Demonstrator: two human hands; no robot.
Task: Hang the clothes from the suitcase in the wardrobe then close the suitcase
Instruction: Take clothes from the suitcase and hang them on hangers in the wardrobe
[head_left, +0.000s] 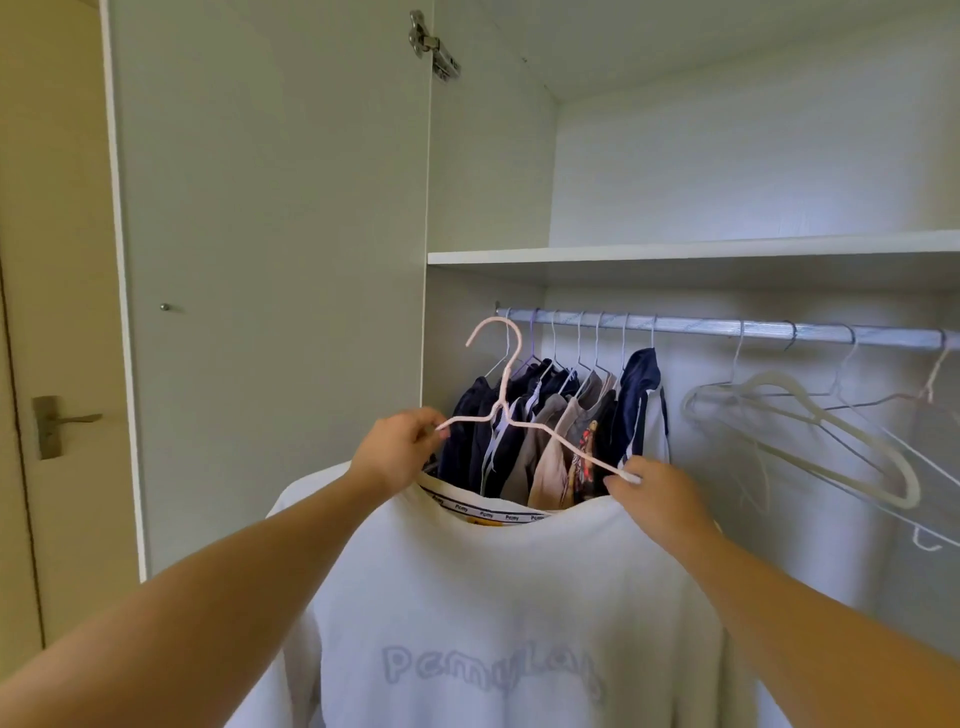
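Note:
I hold a white sweatshirt (498, 613) with pale lettering up in front of the open wardrobe. A thin pink wire hanger (506, 400) sits tilted at its neck opening, hook up and clear of the rail (727, 328). My left hand (400, 449) pinches the hanger's left end together with the collar. My right hand (649, 486) pinches the hanger's lower right end at the collar's other side. Several dark and beige garments (561, 426) hang at the rail's left end, behind the sweatshirt. The suitcase is out of view.
Empty white and wire hangers (810, 431) hang on the rail's right part. A white shelf (675, 255) runs above the rail. The wardrobe door (270, 260) stands open at left, with a room door and its handle (67, 421) beyond.

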